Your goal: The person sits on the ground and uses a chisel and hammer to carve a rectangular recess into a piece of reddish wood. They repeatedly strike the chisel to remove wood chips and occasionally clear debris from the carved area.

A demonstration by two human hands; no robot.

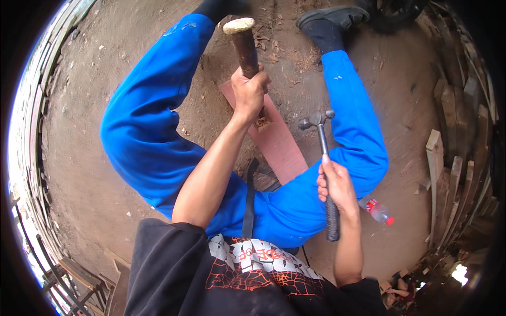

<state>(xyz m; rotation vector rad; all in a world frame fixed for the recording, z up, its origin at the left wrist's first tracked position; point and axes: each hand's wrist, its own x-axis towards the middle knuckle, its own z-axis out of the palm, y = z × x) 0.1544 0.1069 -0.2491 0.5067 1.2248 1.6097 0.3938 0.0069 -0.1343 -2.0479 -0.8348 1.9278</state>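
My left hand (249,92) is wrapped round the dark handle of a chisel (245,48), whose pale top end is flattened and frayed. The chisel stands nearly upright, its lower end at a rough recess with wood chips (262,124) in a reddish wooden plank (279,147). That plank lies slantwise between my legs, its near end against my blue trousers. In my right hand (337,184) is a hammer (320,129) with a metal head and a black grip. Its head is raised to the right of the plank, apart from the chisel.
A clear plastic bottle with a red cap (378,211) lies by my right knee. Wooden boards (448,168) are stacked along the right. Dark metal bars (45,263) stand at the lower left. Wood shavings (271,45) are scattered on the dirt ground (79,137). A dark strap (249,200) lies between my legs.
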